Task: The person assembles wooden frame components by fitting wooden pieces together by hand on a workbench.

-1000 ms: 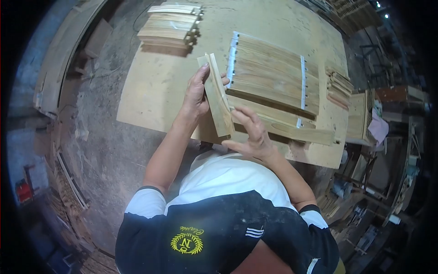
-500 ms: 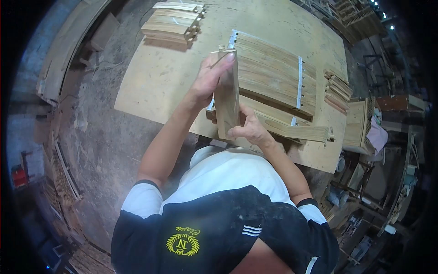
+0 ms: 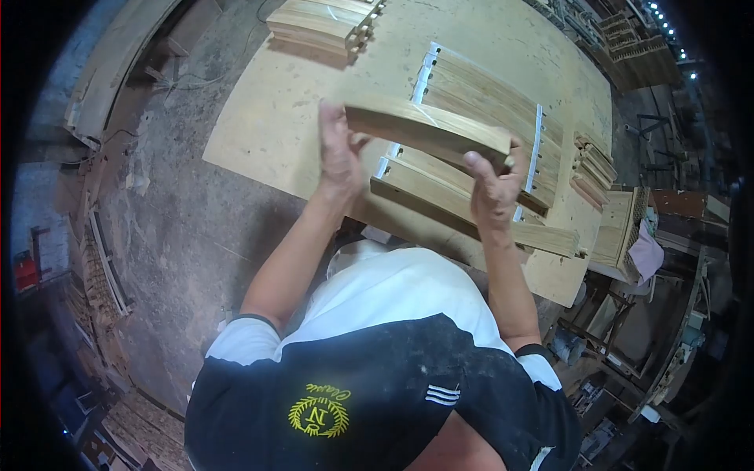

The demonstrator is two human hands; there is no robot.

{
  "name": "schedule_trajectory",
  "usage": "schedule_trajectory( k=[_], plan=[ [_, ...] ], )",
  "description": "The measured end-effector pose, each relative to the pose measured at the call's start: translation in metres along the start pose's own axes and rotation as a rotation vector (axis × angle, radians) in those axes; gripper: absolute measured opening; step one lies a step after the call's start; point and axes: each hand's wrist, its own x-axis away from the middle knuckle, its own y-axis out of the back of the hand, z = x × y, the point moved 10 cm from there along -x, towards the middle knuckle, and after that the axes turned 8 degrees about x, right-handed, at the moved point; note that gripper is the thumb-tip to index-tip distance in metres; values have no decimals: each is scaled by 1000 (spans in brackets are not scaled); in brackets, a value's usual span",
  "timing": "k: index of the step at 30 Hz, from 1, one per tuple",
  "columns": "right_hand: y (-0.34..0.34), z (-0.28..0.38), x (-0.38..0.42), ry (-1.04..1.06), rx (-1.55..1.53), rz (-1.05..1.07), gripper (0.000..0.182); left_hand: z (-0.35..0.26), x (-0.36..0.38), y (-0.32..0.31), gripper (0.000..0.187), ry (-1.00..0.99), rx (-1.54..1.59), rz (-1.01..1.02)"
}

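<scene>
Head view: the curved wooden piece (image 3: pixel 428 129), upper centre of the frame, is clasped at its ends by left grip (image 3: pixel 342 157) and right grip (image 3: pixel 496 188), and could be dropped onto the taped slats (image 3: pixel 483 93) if either were loosened

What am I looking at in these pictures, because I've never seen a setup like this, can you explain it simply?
There's no machine here, just a person's bare hands. Every picture comes from one camera worn on their head, looking forward and down, so their shirt fills the bottom.

The left hand and right hand hold a curved wood piece above the table, one at each end.

On the table, beyond the held piece, lie boards side by side, with white strips across them. A wood stack sits at the far left, and smaller pieces lie at the right.
</scene>
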Motion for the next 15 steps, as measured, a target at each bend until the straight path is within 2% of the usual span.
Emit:
schedule_trajectory(
  k=[1,4,5,8,11,12,14,15],
  plan=[
    [4,9,-6,54,-10,-13,60,4,-6,54,63,-32,-34,-233],
    [-3,14,-16,-45,106,64,62,-20,-8,76,58,-88,-354,-83],
    [-7,10,-17,-25,223,132,65,-18,-4,73,50,-90,-394,-27],
    [-26,2,-21,130,396,286,66,-7,-6,58,42,-82,-523,132],
    [-35,0,-28,123,440,359,64,2,-8,44,37,-115,-569,224],
    [-39,-1,-30,118,453,381,63,6,-8,39,37,-115,-585,282],
    [-51,5,-32,235,563,442,65,16,-10,29,38,-114,-617,400],
    [-56,9,-32,294,617,473,66,18,-9,20,44,-125,-614,483]
  ],
)
